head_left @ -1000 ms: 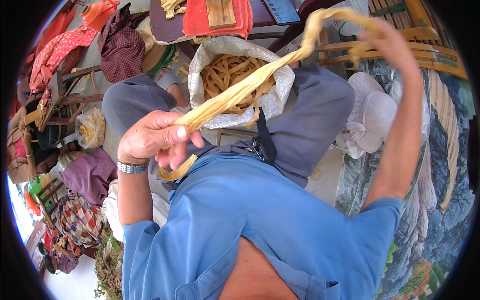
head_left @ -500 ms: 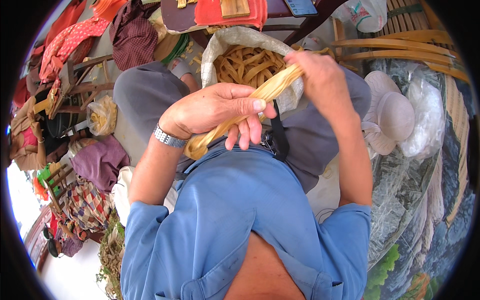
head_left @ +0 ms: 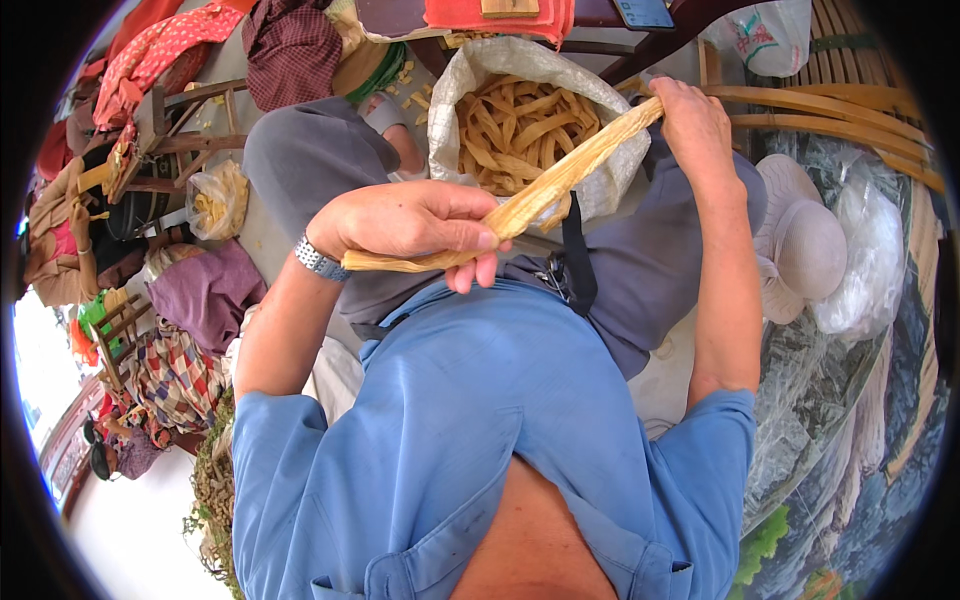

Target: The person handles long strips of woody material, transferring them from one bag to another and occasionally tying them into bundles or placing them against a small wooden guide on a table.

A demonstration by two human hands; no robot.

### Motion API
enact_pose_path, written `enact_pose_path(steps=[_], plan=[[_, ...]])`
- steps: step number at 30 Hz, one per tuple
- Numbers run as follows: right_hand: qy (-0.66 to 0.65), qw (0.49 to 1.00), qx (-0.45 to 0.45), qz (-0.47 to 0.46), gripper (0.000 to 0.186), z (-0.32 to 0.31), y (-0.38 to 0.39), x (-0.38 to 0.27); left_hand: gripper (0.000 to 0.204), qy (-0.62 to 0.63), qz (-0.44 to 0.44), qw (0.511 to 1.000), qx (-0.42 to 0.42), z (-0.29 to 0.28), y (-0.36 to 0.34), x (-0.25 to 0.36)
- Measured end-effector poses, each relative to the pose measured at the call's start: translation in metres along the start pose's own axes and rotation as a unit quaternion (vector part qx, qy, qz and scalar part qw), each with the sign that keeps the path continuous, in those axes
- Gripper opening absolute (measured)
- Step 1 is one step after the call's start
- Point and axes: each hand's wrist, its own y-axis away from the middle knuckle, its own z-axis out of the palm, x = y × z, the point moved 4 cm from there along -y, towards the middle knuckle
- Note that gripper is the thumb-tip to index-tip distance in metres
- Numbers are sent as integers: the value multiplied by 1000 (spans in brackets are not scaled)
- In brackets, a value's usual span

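A long, pale yellow fibrous strip (head_left: 568, 176) slants across my lap, its lower end passing under my left palm. My left hand (head_left: 412, 222), with a metal watch on the wrist, pinches it between thumb and fingers. Up at the strip's far end, my right hand (head_left: 697, 128) grips it in a closed fist. Just beyond my hands stands an open white woven sack (head_left: 446, 108) between my knees. Curled tan strips (head_left: 525, 130) fill it; the held strip crosses over its near right side.
A dark bench (head_left: 640, 45) with a red cloth (head_left: 550, 18) and a phone (head_left: 644, 13) is ahead. Curved wooden slats (head_left: 830, 103), a pale hat (head_left: 808, 248) and clear plastic lie to my right. Wooden chairs, a bag of yellow pieces (head_left: 217, 203) and other people are at left.
My right hand has moved outward to the right and slightly forward along the strip. The strip now stretches longer and straighter between my hands. My left hand has shifted slightly left.
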Motion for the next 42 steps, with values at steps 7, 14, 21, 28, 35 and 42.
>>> enact_pose_path(steps=[7,14,21,28,35,42], plan=[[14,994,-98,34,28,32,11,13,30,4,59,998,-36,10,-27,-9],[-139,982,-120,50,51,22,33,-24,36,152,82,983,65,3,-42,-18],[-368,930,-13,-13,54,-58,53,-103,26,321,152,923,149,7,-53,-21],[-278,945,81,-148,45,-75,80,-152,22,354,216,901,127,-3,-63,-20],[-291,932,124,-176,24,-77,79,-174,19,359,188,901,153,1,-61,-22],[-435,876,133,-159,24,-85,72,-171,29,319,173,920,150,3,-62,-24]])
